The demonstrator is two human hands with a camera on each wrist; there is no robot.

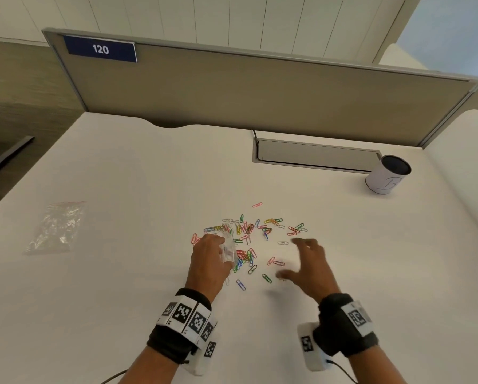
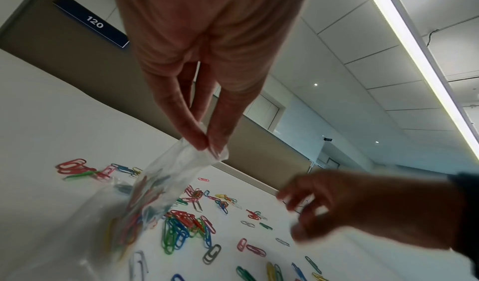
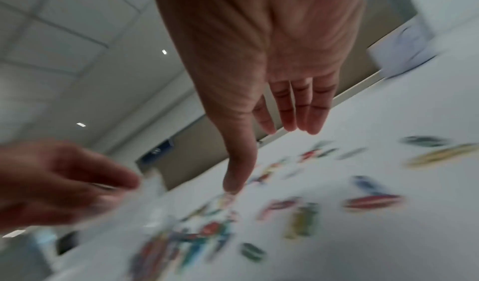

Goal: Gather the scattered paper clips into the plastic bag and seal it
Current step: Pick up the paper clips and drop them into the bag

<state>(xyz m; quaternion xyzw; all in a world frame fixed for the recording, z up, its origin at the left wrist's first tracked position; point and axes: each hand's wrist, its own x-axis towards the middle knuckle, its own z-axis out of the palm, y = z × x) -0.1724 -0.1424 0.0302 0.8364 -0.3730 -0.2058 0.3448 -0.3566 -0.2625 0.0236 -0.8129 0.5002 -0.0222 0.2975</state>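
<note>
— Fingers (image 2: 199, 140) of my left hand (image 1: 208, 256) pinch one corner of the plastic bag (image 2: 145, 193), which hangs down to the tabletop (image 1: 121, 176) with what look like some clips already inside. My right hand (image 1: 309, 261) hovers spread and loose at about three o'clock of the pile, holding nothing.

— Where are the clips now?

— Most paper clips (image 1: 246, 236) lie scattered on the tabletop, from twelve o'clock of my hands round to the gap between them; one pink clip (image 1: 257, 205) sits apart, farther out at twelve.

— What could go wrong?

— I hold only one corner, so the mouth may sag shut, and clips I push toward it could slide past. If the bag tips, those inside could spill back out. A wide sweep could also flick clips outward.

— And that second bag (image 1: 56, 227) at nine o'clock?

— Lying flat, well apart from my hands; I judge it no risk.
</note>
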